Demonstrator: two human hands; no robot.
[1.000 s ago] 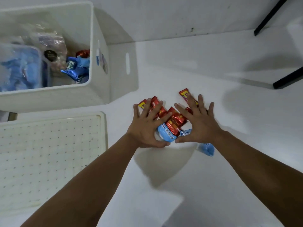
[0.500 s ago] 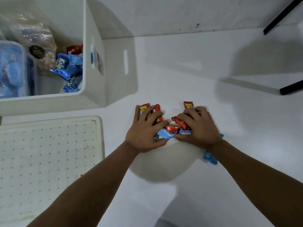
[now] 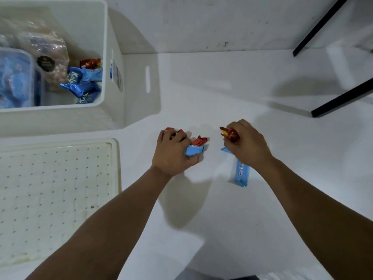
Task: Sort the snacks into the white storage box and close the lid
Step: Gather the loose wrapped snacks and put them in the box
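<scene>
Both hands curl tight: left hand [image 3: 173,152] grips snack packets [image 3: 194,148], right hand [image 3: 247,144] red wrappers [image 3: 229,133].

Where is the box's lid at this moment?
In the head view the perforated white lid lies flat on the white surface at lower left, just in front of the open white storage box and left of the left hand.
</scene>
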